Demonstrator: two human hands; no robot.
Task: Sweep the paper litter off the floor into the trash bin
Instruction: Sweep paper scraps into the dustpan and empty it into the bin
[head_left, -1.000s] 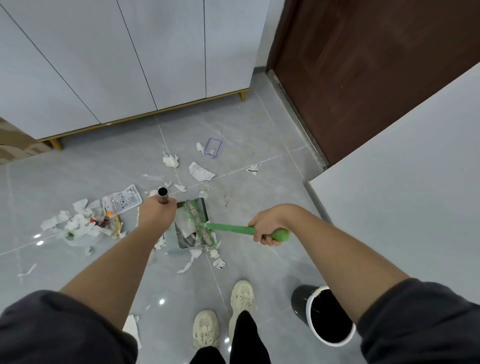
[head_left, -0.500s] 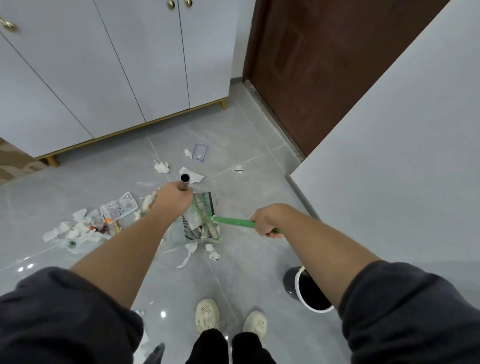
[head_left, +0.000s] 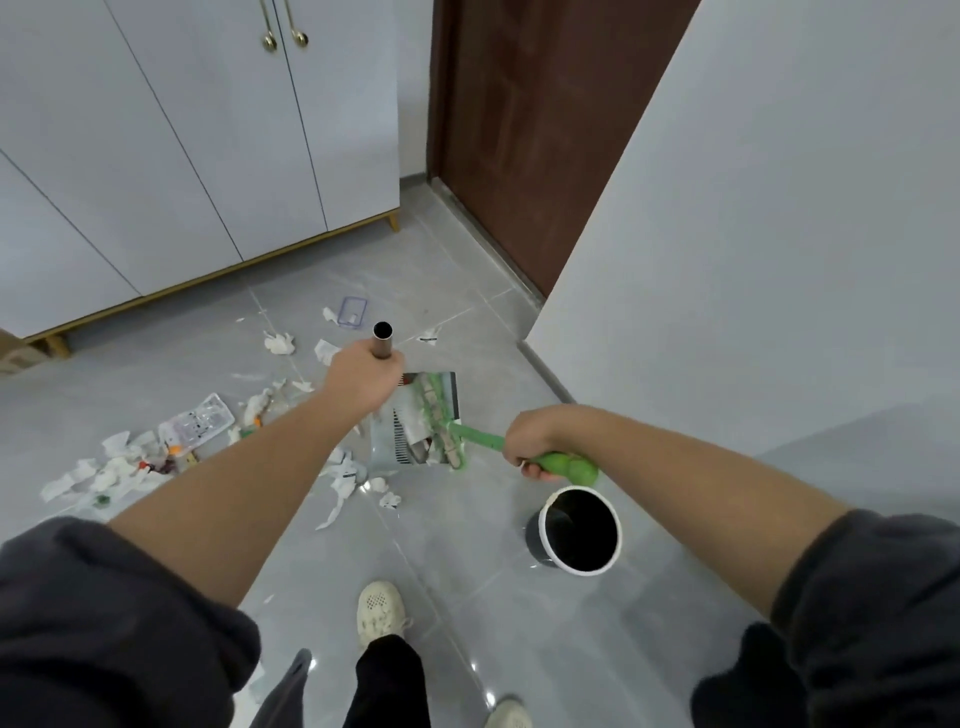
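The left hand (head_left: 363, 382) has its fingers wrapped tight around the metal tube handle (head_left: 383, 340) of the dustpan (head_left: 410, 421), whose open end points up toward the camera. The right hand (head_left: 532, 439) is clenched on the green handle of the hand broom (head_left: 563, 465), its bristle head lying across the dustpan's mouth. Crumpled paper and scraps sit inside the pan. More paper litter (head_left: 111, 470) lies on the grey tiled floor (head_left: 457, 587): a heap to the left with a clear plastic tray (head_left: 196, 423) beside it, torn pieces just in front of the pan, and single scraps farther off near the white cabinet (head_left: 171, 140). The trash bin (head_left: 579, 535), black inside with a white rim, stands upright on the floor just below the right hand, near the white wall.
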